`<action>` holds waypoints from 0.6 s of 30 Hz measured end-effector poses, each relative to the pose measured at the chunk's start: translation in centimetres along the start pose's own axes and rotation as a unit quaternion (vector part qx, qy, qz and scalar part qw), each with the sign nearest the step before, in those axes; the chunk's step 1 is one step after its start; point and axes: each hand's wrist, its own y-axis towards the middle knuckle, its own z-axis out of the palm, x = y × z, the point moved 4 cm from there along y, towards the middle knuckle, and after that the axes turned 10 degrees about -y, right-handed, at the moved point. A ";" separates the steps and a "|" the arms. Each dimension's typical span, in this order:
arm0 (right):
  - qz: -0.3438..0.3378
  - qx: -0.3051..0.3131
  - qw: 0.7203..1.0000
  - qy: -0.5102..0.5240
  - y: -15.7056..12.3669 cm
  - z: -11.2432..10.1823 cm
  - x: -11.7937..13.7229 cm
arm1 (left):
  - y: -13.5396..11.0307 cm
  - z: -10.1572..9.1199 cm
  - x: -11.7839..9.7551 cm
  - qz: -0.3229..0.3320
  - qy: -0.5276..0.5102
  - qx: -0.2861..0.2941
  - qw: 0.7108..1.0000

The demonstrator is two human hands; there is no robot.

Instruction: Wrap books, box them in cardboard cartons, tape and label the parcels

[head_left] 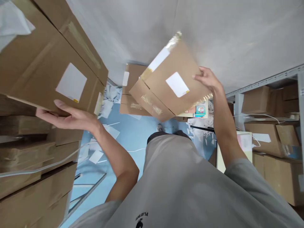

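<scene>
My right hand [207, 78] pinches the right edge of a brown cardboard box [163, 82], fingers closed on it. That box is tilted in the air and carries a white label [177, 84] and clear tape along its edges. My left hand [68, 117] is palm up with its fingers stretched out, at the lower edge of a large cardboard box [45, 60] on the left. Its thumb overlaps the box's face, below another white label [71, 81]; whether the palm bears any weight I cannot tell. Behind the tilted box, another cardboard box [135, 76] is partly hidden.
Stacked boxes [26, 155] fill the left side. On the right, a metal shelf [268, 82] holds more boxes [277, 177]. Paper scraps [111, 101] litter the blue floor [123, 136]. A white cable [59, 163] crosses at left, above a metal frame [87, 193]. A grey wall [237, 38] stands ahead.
</scene>
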 end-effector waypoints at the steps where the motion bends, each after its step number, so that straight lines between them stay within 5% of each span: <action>1: -0.017 0.044 0.999 0.001 2.9 2.7 0.8 | -0.3 -0.2 -1.3 0.007 0.010 -0.018 1.000; 4: -0.020 0.157 0.982 -0.105 10.5 10.4 3.3 | -1.6 -0.7 -4.2 0.037 0.041 -0.067 0.996; 7: -0.032 0.103 0.981 -0.161 15.2 15.6 5.6 | -3.1 -1.5 -6.0 0.129 0.076 -0.179 0.972; 10: -0.099 0.090 0.981 -0.141 15.4 18.9 6.2 | -4.0 -2.0 -6.8 0.250 0.089 -0.295 0.918; 14: -0.113 0.088 0.986 -0.082 10.5 18.4 3.1 | -2.4 -1.3 -5.2 0.274 0.043 -0.247 0.929; 18: -0.100 0.027 0.994 -0.019 2.9 11.5 -0.7 | 0.1 2.9 -2.3 0.219 -0.029 -0.112 0.969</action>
